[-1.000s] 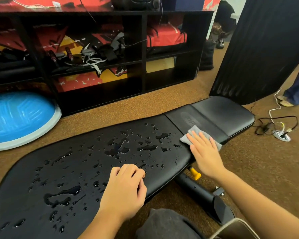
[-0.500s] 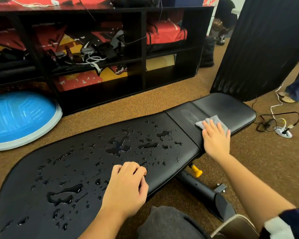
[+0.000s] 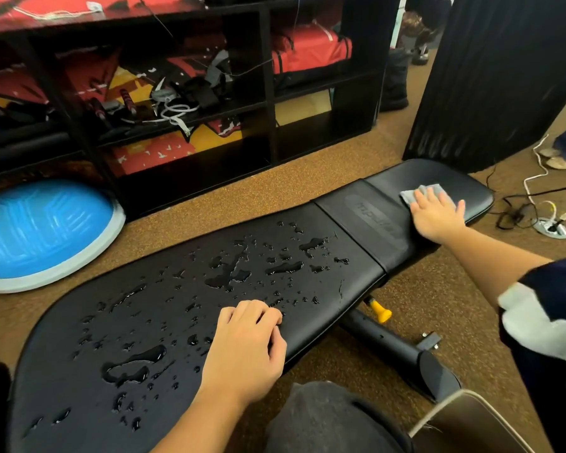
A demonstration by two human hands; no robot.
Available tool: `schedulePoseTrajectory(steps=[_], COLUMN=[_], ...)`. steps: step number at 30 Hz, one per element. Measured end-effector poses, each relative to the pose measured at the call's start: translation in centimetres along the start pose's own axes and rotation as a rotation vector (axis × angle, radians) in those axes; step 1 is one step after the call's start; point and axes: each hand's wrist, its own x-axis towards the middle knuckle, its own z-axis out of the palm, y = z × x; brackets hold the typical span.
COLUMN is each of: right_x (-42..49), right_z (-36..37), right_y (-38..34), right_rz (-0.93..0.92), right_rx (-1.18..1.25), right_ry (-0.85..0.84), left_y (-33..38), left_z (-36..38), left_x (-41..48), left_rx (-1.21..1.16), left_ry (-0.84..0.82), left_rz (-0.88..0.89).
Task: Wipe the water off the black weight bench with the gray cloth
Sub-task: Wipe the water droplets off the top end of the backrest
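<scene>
The black weight bench (image 3: 164, 325) lies across the floor from lower left to upper right. Water drops and puddles (image 3: 229, 273) cover its long pad; the short seat pad at the right end looks dry. My right hand (image 3: 437, 214) presses flat on the gray cloth (image 3: 419, 192) on that seat pad, fingers spread, with a corner of cloth showing past the fingertips. My left hand (image 3: 245, 348) rests on the near edge of the long pad with fingers curled, holding nothing.
A black shelf unit (image 3: 268, 103) with gear stands behind the bench. A blue balance dome (image 3: 43, 230) sits at left, a black curtain (image 3: 497, 76) at right. Cables and a floor socket (image 3: 551, 223) lie beyond the seat. The bench leg with a yellow knob (image 3: 379, 312) sticks out near me.
My right hand has slid the gray cloth rightward along the bench, from the pad joint onto the seat pad. My left hand has stayed put.
</scene>
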Motion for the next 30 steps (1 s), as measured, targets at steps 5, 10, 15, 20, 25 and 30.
schedulePoseTrajectory(steps=[5, 10, 15, 20, 25, 30], right_x=[-4.0, -8.3, -13.2, -14.0, -10.6, -7.9], right_z=[1.6, 3.4, 4.2, 3.0, 2.1, 3.1], right_y=[-3.1, -2.9, -2.4, -3.5, -9.1, -13.3], right_rz=[-0.124, -0.287, -0.539, -0.739, -0.648, -0.599], right_rx=[0.185, 0.291, 0.323, 0.172, 0.026, 0.016], right_ry=[0.175, 0.246, 0.126, -0.053, -0.132, -0.115], left_y=[0.0, 0.0, 0.2, 0.4, 0.6, 0.7], left_z=[0.0, 0.0, -0.1, -0.2, -0.3, -0.4], left_x=[0.1, 0.1, 0.1, 0.1, 0.1, 0.1], left_rx=[-0.011, -0.01, 0.001, 0.017, 0.043, 0.065], left_ry=[-0.004, -0.011, -0.014, -0.004, -0.002, -0.01], left_rz=[-0.004, -0.01, -0.013, -0.012, -0.02, -0.024])
